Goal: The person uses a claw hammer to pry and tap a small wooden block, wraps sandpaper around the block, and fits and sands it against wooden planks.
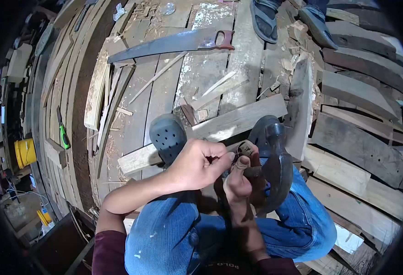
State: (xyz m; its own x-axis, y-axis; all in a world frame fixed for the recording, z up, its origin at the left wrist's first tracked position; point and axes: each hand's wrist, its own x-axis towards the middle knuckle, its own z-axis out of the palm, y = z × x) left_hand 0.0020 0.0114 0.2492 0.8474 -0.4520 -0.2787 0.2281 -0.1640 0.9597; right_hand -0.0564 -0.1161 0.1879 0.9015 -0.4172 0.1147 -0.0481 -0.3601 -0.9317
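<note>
A claw hammer (277, 167) with a dark metal head is gripped in my right hand (239, 185), in front of my right knee. Its short visible stretch of handle runs left from the head into the fingers. Between the right thumb and fingertips sits a small dark item I cannot make out. My left hand (201, 164) is closed in a pinch right beside the right fingertips; whatever it holds is too small to name. Below both hands lies a pale wooden plank (238, 120), set at a slant between my dark clogs (167, 137).
A handsaw (169, 44) with a reddish handle lies on the floorboards ahead. Another person's sandalled feet (264, 20) stand at the top. Stacked boards (357, 91) line the right. A green-handled tool (64, 136) and a yellow bucket (25, 153) are at left.
</note>
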